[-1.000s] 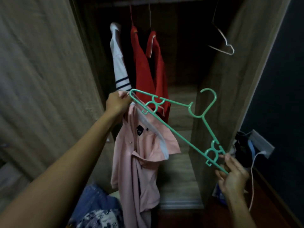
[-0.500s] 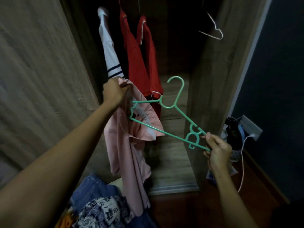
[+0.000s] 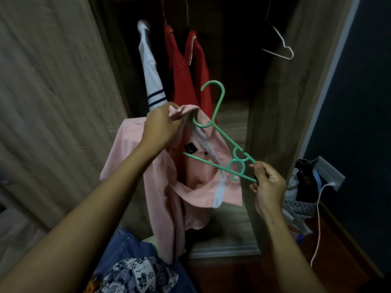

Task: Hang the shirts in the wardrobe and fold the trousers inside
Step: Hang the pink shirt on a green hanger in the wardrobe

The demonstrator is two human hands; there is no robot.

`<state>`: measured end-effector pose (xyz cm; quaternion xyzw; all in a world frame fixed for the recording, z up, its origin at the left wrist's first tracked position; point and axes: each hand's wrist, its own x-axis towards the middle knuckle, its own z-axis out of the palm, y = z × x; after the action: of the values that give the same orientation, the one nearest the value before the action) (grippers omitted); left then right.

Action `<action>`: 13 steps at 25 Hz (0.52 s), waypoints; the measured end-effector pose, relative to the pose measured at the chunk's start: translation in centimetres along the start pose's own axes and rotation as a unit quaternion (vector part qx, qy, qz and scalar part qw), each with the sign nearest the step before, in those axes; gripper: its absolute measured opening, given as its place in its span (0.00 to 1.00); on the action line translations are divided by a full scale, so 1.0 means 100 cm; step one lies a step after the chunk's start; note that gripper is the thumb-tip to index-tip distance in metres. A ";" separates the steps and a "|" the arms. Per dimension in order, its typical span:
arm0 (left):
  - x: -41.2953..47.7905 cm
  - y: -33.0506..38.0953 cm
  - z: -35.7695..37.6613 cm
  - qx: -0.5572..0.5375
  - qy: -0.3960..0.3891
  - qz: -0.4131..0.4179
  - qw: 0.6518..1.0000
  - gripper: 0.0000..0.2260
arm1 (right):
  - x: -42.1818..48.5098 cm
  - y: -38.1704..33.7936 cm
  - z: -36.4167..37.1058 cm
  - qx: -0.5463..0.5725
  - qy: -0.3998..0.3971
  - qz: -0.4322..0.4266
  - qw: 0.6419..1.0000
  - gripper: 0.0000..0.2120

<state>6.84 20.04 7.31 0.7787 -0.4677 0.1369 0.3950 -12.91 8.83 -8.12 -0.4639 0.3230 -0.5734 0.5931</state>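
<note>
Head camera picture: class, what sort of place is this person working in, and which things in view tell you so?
Most likely a bedroom, at an open wardrobe. Shirts hang inside it, an empty hanger hangs to their right, and more clothes are piled below the person's arms.

A single head-worn view looks forward and down, close behind both forearms, into the open wardrobe just ahead.

Pink shirt; mint-green hanger; red shirts; white shirt, navy stripes; blue jeans.
</note>
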 end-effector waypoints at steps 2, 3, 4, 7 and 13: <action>-0.002 0.001 -0.017 -0.077 -0.178 0.007 0.981 0.11 | -0.001 -0.002 0.004 0.022 -0.004 0.013 1.000 0.09; -0.003 0.005 -0.027 -0.147 -0.238 -0.026 0.960 0.14 | -0.002 -0.004 0.006 0.033 -0.009 0.017 0.999 0.09; -0.001 0.007 -0.034 -0.185 -0.237 -0.048 0.953 0.17 | -0.001 -0.005 0.007 0.041 -0.016 0.019 0.999 0.09; 0.029 -0.010 -0.043 0.063 -0.013 0.110 0.992 0.21 | 0.004 -0.012 0.007 0.039 -0.048 0.015 0.998 0.12; 0.044 -0.027 -0.038 0.181 -0.105 0.185 0.960 0.19 | 0.020 -0.032 0.012 -0.016 -0.072 -0.050 0.996 0.10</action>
<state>12.05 20.81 11.03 0.7470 -0.6100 0.2075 0.1639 -12.81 7.40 -4.43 -0.5290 0.2646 -0.5624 0.5778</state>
